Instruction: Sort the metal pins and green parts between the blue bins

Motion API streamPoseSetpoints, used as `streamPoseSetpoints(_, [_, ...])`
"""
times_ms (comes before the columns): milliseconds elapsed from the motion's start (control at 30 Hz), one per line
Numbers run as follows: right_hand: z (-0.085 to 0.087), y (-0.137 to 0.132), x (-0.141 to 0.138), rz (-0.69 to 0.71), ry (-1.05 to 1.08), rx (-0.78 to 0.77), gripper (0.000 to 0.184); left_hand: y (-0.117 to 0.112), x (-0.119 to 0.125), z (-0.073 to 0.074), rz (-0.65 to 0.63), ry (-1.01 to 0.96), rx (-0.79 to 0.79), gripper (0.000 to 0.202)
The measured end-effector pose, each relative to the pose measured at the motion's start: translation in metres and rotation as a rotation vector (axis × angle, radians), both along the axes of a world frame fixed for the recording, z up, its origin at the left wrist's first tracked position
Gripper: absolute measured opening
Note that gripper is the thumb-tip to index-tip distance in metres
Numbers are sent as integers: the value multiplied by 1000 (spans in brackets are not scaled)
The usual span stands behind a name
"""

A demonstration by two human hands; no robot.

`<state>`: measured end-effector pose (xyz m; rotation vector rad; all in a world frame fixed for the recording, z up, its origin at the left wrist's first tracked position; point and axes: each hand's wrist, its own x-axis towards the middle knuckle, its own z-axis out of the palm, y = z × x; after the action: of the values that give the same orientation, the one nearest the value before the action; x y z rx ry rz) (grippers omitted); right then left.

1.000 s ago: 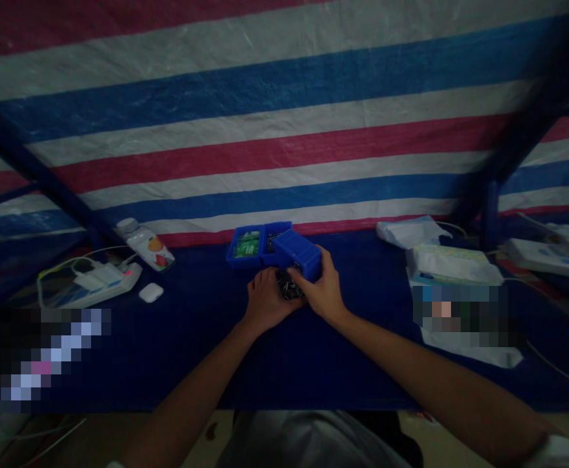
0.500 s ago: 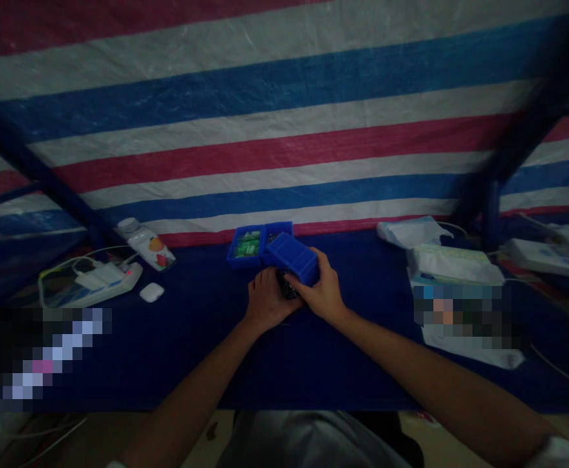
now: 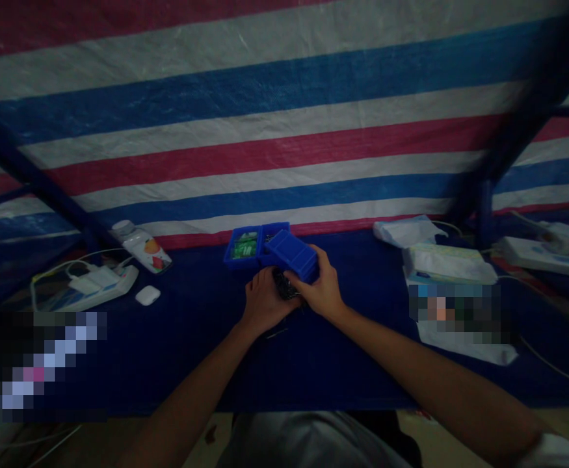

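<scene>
- Tray [image 3: 230,257], blue plastic with two compartments, on a navy-covered table [image 3: 191,354], with green packets [image 3: 245,246] in the compartment on the left of the view and small dark parts [image 3: 275,235] in the other.
- Small blue plastic box [image 3: 291,255], tilted and lifted just beside the tray, its opening hidden from view.
- Dark clump of small pieces [image 3: 284,286], too dim to identify, between both hands just in front of the tray, in neither compartment.
- Thin dark sliver [image 3: 277,333] loose on the cloth just below the hands.
- Progress as far as visible: contents in both compartments, box and clump off the tray and in hand, amount remaining impossible to judge.
- Left hand [image 3: 264,302], back upward, its grip curled closed over the clump.
- Right hand [image 3: 322,289], its grip wrapped firmly around the near end of the box, fingertips just beside the clump.
- Forearms [image 3: 425,354] angled inward from the lower corners of the view, wrists close together.
- Plastic bottle with a fruit label [image 3: 142,247], white power strip [image 3: 89,289] and white earbud case [image 3: 147,296] on the table to the left; tissue packs [image 3: 450,263] to the right.
- Red, white and blue striped tarpaulin [image 3: 264,136] behind the scene.
</scene>
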<state>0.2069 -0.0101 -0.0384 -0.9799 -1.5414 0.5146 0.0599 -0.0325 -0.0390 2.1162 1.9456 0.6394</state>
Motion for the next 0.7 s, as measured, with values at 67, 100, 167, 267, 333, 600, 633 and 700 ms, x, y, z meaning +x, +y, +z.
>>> streamPoseSetpoints(67, [0,0,0,5,-3,-8,64,0,0,1,-4,-1,-1,73])
streamPoseSetpoints(100, [1,-1,0,7,-3,-10,64,0,0,1,-5,1,-1,73])
streamPoseSetpoints(167, [1,-1,0,12,1,-11,63,0,0,1,-3,7,-2,72])
streamPoseSetpoints(267, [2,1,2,14,39,-17,64,1,1,0,-5,10,6,73])
streamPoseSetpoints(333, [3,5,3,6,89,-24,64,0,1,0,-6,13,9,74])
streamPoseSetpoints(600, [3,19,10,-14,272,-39,55,-1,1,1,-41,48,21,79])
streamPoseSetpoints(633, [3,19,11,-14,275,-47,54,-1,0,1,-47,49,27,80])
streamPoseSetpoints(700, [4,18,11,-23,281,-61,53,-2,0,1,-59,50,30,81])
